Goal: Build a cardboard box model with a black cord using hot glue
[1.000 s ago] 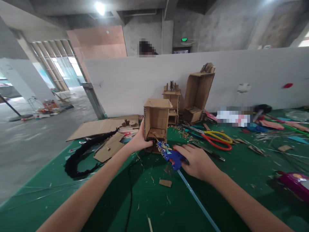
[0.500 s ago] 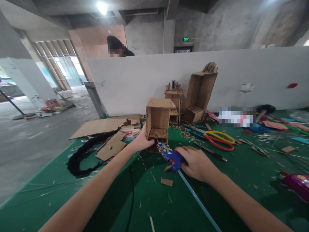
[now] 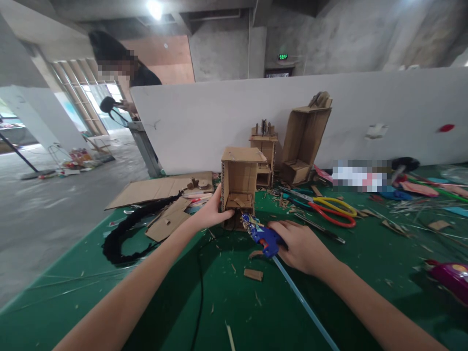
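An open-fronted cardboard box stands upright on the green table in front of me. My left hand grips its lower left side, the thumb across the front near the bottom and the other fingers hidden behind. In my right hand is a blue hot glue gun, its nozzle pointing at the lower right front of the box. Whether the tip touches the cardboard I cannot tell. A long translucent glue stick sticks out of the gun's back toward me.
Behind stand a smaller cardboard piece and a tall cardboard box against a white partition. Scissors and a pen lie right. Left are a black fuzzy strip and flat cardboard. Beyond the partition is a person.
The glue gun and my right hand have shifted slightly right, away from the box. My left hand still holds the box. The person beyond the partition has moved left, with a dark object now showing.
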Motion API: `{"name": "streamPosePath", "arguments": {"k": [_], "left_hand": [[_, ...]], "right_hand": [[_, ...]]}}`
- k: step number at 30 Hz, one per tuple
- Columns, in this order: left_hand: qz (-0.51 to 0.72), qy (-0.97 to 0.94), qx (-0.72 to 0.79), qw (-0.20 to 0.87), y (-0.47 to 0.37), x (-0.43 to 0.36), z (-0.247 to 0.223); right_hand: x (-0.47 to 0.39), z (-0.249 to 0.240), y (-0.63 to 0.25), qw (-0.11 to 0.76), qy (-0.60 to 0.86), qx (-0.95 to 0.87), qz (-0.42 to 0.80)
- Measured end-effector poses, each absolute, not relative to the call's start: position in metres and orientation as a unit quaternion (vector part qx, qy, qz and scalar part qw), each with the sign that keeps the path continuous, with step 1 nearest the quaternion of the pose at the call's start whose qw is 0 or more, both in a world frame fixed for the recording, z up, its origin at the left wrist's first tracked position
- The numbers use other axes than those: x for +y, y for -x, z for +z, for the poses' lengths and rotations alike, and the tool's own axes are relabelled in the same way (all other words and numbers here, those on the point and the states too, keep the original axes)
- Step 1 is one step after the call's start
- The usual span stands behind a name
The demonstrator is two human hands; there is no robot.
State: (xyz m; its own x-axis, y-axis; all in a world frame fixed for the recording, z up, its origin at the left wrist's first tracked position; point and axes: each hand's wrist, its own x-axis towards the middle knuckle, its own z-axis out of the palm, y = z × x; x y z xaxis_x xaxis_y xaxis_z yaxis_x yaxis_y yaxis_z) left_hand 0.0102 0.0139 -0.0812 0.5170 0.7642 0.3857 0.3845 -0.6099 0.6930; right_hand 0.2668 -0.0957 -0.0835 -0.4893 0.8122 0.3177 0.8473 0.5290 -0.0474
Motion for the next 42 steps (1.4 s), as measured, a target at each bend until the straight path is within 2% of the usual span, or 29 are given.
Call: {"name": "streamPosePath", "arguments": {"k": [14, 23, 27, 42], "left_hand": [[0.318, -0.833, 0.323, 0.318, -0.003, 0.011, -0.068], [0.328, -0.831, 0.309, 0.327, -0.005, 0.011, -0.066], [0.322, -0.838, 0.310, 0.313, -0.003, 0.011, -0.065], [0.322, -0.854, 0.291, 0.288, -0.009, 0.005, -0.057]], "right_hand": [[-0.094, -0.082, -0.268, 0.212, 0.466, -0.859, -0.020], [-0.096, -0.071, -0.262, 0.297, 0.504, -0.787, 0.196], [-0.096, -0.070, -0.265, 0.310, 0.517, -0.762, 0.237], [-0.091, -0.080, -0.274, 0.288, 0.565, -0.703, 0.322]]}}
